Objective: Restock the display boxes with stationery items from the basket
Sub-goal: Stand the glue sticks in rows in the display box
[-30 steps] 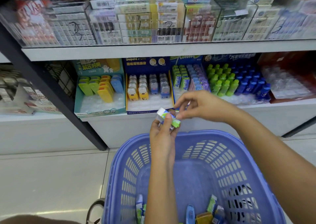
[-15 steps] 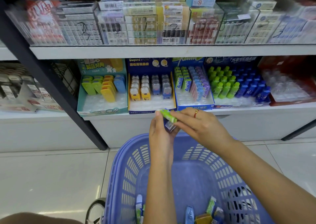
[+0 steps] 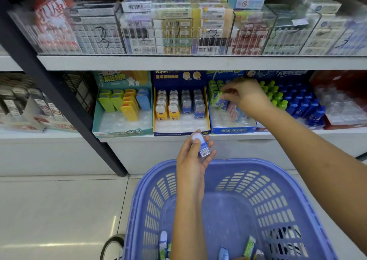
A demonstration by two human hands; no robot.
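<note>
Now my L hand (image 3: 195, 156) grips a blue-white eraser (image 3: 200, 144) just over the basket (image 3: 297, 200) rim; R hand (image 3: 245, 95) pinches a green pack (image 3: 215, 100) inside the blue display box (image 3: 232, 129), on the lower shelf (image 3: 278, 135).

White shelves (image 3: 198, 62), dark upright (image 3: 59, 93), seemingly tiled floor (image 3: 59, 210)

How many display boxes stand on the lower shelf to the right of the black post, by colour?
Teal box: 1
Blue boxes: 3 (Gaspard box, box under the right hand at, bottle box)
Red box: 1
Total: 5
</note>
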